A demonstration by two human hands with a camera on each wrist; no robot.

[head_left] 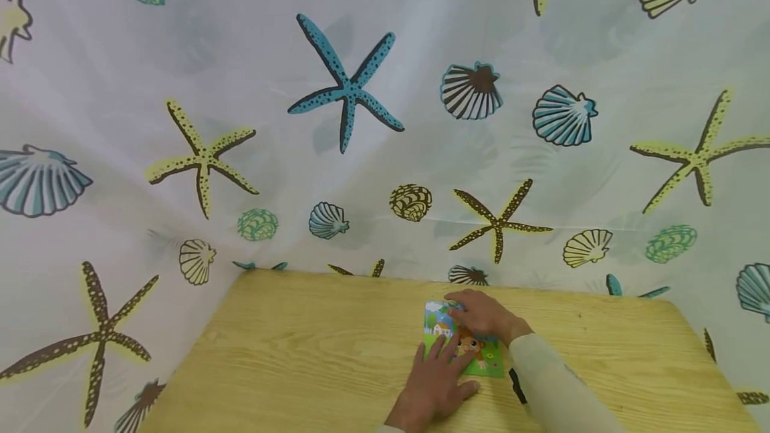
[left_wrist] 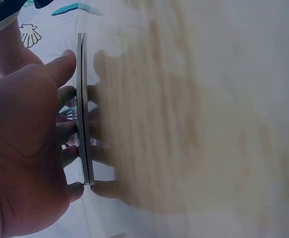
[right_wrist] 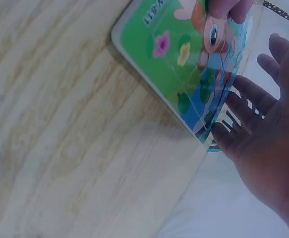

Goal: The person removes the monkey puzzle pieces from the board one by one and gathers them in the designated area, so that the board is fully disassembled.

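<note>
A thin picture board [head_left: 490, 356] with rounded corners lies flat on the table; it shows a cartoon monkey, a house and flowers. Seen edge-on in the left wrist view, the board [left_wrist: 86, 119] has two grey layers. My left hand [head_left: 436, 376] rests on its near left part with fingers spread straight over the picture. The right hand [head_left: 486, 318] reaches over the board's far right part, its fingertips touching the picture. In the right wrist view, the right hand's fingers [right_wrist: 253, 96] meet the board near one edge, slightly bent and apart.
A pale wooden table [head_left: 313, 339] is under the board. A white cloth [head_left: 373, 179] printed with starfish and shells hangs behind it and along both sides. Something black [head_left: 517, 386] shows beside the right sleeve.
</note>
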